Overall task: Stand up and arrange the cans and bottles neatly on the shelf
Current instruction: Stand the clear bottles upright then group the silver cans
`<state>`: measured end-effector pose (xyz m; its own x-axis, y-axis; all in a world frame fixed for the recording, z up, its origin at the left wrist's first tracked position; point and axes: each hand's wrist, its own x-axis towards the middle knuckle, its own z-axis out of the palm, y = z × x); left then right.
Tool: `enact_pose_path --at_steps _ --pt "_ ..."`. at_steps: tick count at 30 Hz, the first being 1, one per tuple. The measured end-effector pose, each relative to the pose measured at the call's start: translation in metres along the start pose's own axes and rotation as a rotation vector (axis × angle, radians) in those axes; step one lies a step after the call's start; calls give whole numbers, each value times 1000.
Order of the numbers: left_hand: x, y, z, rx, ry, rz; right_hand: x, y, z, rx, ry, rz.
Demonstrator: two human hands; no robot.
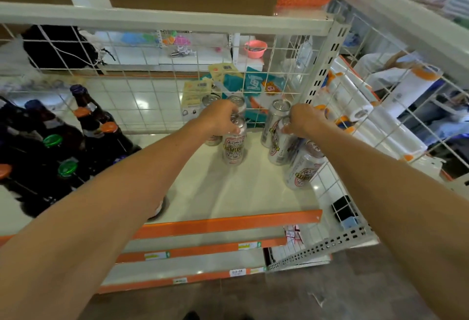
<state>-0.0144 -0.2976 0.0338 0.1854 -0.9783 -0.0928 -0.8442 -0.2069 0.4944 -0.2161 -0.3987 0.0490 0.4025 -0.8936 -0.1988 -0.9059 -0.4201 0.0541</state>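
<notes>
Left hand [220,116]: reaching to the frame's centre, fingers curling over the top of an upright silver can [234,145].
Right hand [303,119]: working apart from the left, just right of centre, gripping the top of a second can [279,150].
Third can [303,171]: tilting below the right wrist, beside the wire side.
Dark bottles [76,129]: crowding the frame's left, well apart from both hands.
Shelf [228,192]: white, showing an orange front edge.

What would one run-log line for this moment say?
left hand: grips upright silver metal can | right hand: grips second silver can | third silver can: tilted, near wire side | dark glass bottles: shelf left
</notes>
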Motion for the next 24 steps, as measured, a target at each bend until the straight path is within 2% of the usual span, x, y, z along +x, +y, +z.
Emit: enact_pose_path --at_steps 8,13,15,18,20,24 --pt "8 10 -6 206 -205 97 1 0 0 38 -17 3" --pt "5 8 -13 291 -312 152 0 -5 -3 -2 -56 -63" --pt "3 10 -9 282 -268 115 -1 -6 -5 8 -62 -76" --pt "0 13 6 351 -65 -6 1 -6 -7 21 -82 -80" --pt "2 13 11 332 -35 -13 1 -5 -7 35 -97 -86" --pt "4 16 -13 321 -315 81 -1 -5 -8 78 -99 -86"
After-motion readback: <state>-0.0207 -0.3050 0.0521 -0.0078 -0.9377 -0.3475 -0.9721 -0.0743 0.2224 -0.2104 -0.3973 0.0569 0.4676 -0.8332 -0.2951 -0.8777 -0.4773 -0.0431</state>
